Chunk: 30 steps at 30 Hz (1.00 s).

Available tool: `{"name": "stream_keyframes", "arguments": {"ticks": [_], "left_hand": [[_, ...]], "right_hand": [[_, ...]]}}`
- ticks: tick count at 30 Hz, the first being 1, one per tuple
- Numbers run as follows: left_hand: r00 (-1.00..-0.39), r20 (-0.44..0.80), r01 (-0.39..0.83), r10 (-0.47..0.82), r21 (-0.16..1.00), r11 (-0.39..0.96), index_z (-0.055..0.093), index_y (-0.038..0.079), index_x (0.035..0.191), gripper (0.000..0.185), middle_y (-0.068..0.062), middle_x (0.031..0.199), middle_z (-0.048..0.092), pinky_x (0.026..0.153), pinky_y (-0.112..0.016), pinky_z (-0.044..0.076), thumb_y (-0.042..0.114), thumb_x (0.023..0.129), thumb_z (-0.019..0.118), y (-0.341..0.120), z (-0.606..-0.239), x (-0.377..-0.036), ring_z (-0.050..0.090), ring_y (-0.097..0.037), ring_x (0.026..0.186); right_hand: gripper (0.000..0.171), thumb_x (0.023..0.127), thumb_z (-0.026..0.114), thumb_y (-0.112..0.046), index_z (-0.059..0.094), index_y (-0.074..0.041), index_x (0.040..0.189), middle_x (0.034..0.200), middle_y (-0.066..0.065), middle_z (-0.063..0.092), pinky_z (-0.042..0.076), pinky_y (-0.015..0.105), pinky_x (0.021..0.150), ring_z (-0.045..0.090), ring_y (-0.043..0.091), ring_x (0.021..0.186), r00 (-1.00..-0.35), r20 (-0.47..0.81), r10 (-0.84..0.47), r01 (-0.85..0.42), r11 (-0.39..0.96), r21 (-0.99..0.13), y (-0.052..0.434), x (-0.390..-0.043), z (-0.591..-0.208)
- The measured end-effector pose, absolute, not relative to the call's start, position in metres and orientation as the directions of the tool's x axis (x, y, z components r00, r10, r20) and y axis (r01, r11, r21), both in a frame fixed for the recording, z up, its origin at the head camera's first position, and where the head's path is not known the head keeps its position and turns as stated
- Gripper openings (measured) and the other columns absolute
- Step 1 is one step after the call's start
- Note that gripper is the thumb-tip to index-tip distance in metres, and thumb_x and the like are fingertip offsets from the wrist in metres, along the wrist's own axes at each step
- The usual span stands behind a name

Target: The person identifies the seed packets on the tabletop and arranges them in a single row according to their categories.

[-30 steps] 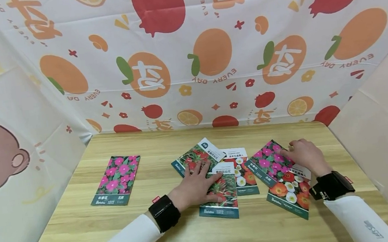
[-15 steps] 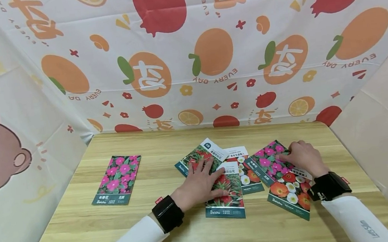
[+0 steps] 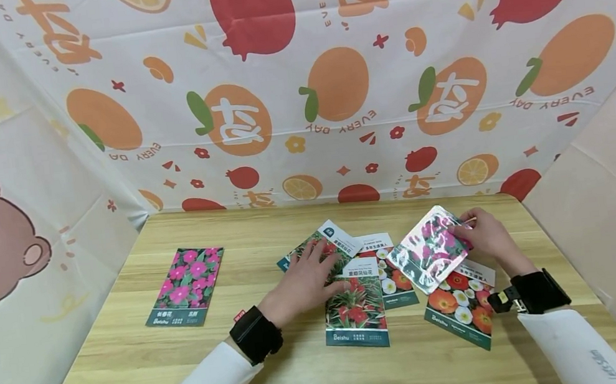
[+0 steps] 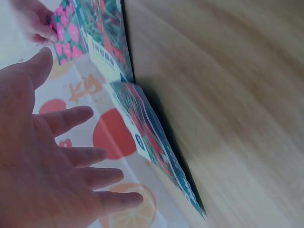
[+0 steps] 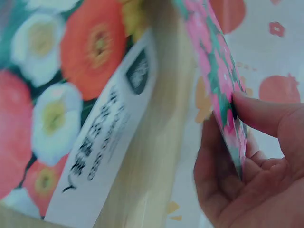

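On table (image 3: 134, 360), right hand (image 3: 484, 237) pinching lifted pink packet (image 3: 429, 248), left hand (image 3: 301, 283) flat

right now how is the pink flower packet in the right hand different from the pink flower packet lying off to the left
The held packet is lifted off the table and tilted, pinched at its edge by the right hand; the left packet lies flat on the table, untouched. The held packet glares with reflected light; the left packet's print shows clearly. The held packet hangs over other packets; the left packet lies alone. Both show pink flowers.
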State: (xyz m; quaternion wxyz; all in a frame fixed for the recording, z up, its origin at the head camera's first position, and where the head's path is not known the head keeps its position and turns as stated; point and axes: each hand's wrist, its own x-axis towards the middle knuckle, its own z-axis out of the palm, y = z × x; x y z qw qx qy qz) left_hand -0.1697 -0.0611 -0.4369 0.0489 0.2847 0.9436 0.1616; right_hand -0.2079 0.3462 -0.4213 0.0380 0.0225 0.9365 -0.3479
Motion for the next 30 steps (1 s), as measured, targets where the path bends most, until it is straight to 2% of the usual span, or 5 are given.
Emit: {"name": "stream_keyframes", "arguments": {"ticks": [4,9,16,23,30], "left_hand": [[-0.842,0.035,0.510,0.538,0.376,0.774,0.055,0.011,0.150,0.067,-0.022,0.163,0.034,0.114,-0.071,0.029,0.054,0.099,0.064,-0.067,-0.436,-0.173,0.029,-0.045,0.151],[-0.848,0.066,0.502,0.526,0.419,0.757,0.060,0.012,0.147,0.060,-0.022,0.163,0.035,0.115,-0.068,0.030,0.049,0.100,0.066,-0.071,-0.435,-0.175,0.030,-0.044,0.151],[-0.855,0.108,0.501,0.507,0.420,0.757,0.063,0.009,0.142,0.056,-0.021,0.162,0.037,0.117,-0.060,0.034,0.046,0.100,0.068,-0.077,-0.432,-0.179,0.034,-0.043,0.149],[-0.841,0.146,0.522,0.521,0.478,0.707,0.067,0.010,0.138,0.047,-0.023,0.161,0.037,0.117,-0.052,0.037,0.039,0.101,0.069,-0.081,-0.429,-0.184,0.039,-0.039,0.147],[-0.864,0.176,0.460,0.473,0.659,0.595,0.069,0.006,0.133,0.037,-0.023,0.156,0.045,0.114,-0.056,0.040,0.028,0.104,0.065,-0.078,-0.427,-0.187,0.046,-0.041,0.142]], "right_hand": [[0.042,0.105,0.061,-0.023,0.047,0.011,0.124,0.093,0.020,0.069,0.055,0.034,0.063,0.065,0.021,0.073,-0.997,-0.081,-0.005,0.053,0.719,-0.693,0.346,-0.212,-0.417],[0.044,0.107,0.059,-0.028,0.047,0.009,0.127,0.086,0.013,0.068,0.054,0.035,0.064,0.063,0.018,0.069,-0.996,-0.088,-0.005,0.059,0.715,-0.697,0.344,-0.213,-0.413],[0.048,0.107,0.057,-0.030,0.046,0.009,0.131,0.090,0.016,0.067,0.049,0.031,0.059,0.061,0.017,0.070,-0.999,-0.038,0.025,0.045,0.706,-0.707,0.337,-0.215,-0.404],[0.048,0.106,0.061,-0.028,0.049,0.010,0.131,0.091,0.018,0.068,0.047,0.026,0.057,0.060,0.013,0.068,-1.000,0.020,0.008,-0.009,0.690,-0.724,0.317,-0.218,-0.395],[0.045,0.106,0.060,-0.024,0.047,0.008,0.134,0.089,0.016,0.071,0.048,0.026,0.059,0.063,0.012,0.066,-0.999,0.000,-0.040,-0.025,0.619,-0.785,0.283,-0.218,-0.395]]}}
